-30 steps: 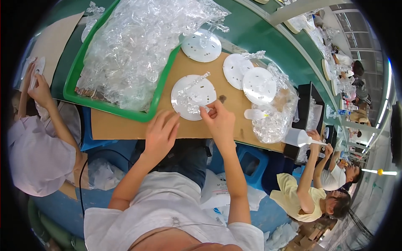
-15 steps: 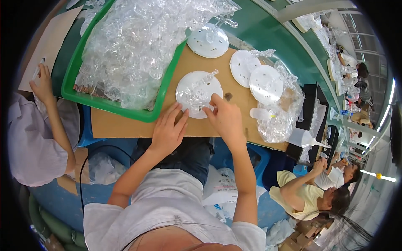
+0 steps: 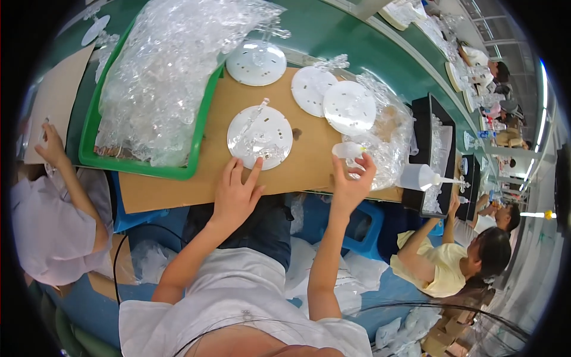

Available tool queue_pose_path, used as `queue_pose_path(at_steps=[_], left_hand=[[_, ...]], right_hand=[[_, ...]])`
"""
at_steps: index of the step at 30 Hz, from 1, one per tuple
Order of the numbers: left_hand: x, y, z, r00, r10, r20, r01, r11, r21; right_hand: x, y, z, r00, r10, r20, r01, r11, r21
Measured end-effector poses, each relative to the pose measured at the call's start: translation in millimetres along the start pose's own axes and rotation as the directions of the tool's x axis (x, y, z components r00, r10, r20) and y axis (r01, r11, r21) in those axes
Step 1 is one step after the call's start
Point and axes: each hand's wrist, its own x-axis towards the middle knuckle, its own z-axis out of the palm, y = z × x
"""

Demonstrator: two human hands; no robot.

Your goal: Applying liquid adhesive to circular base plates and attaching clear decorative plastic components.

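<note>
A white round plate (image 3: 270, 128) with small holes lies on the cardboard, with clear plastic pieces (image 3: 257, 122) on it. My left hand (image 3: 233, 193) is open, its spread fingertips at the plate's near edge. To the right, my right hand (image 3: 352, 184) is open too, thumb and fingers apart at the near side of a small translucent bottle (image 3: 346, 150) with a yellow tip. I cannot tell whether they touch the bottle. It lies beside a clear plastic bag (image 3: 386, 143). Two overlapping white plates (image 3: 350, 108) rest behind it, and another white plate (image 3: 256, 64) sits farther back.
At the left stands a green tray (image 3: 193, 143) heaped with bagged clear parts (image 3: 154, 89). Right of the bag are a larger white squeeze bottle (image 3: 418, 177) and a black bin (image 3: 425, 110). Cardboard (image 3: 154, 193) covers the green bench. Co-workers sit on both sides.
My right hand has left the plate and moved right to the small bottle, its pinch opened. The left hand stays at the plate's near edge. The view has shifted a little.
</note>
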Motion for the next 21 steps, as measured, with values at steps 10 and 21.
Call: queue_pose_path(at_steps=[10, 21], left_hand=[[6, 14, 8, 1.000, -0.005, -0.023, 0.004, 1.000, -0.021], [10, 10, 3, 1.000, 0.018, -0.003, -0.018, 0.999, 0.043]], right_hand=[[-13, 24, -3, 0.987, 0.024, 0.159, -0.030, 0.999, 0.033], [-55, -20, -11, 0.801, 0.039, 0.598, 0.061, 0.987, -0.147]])
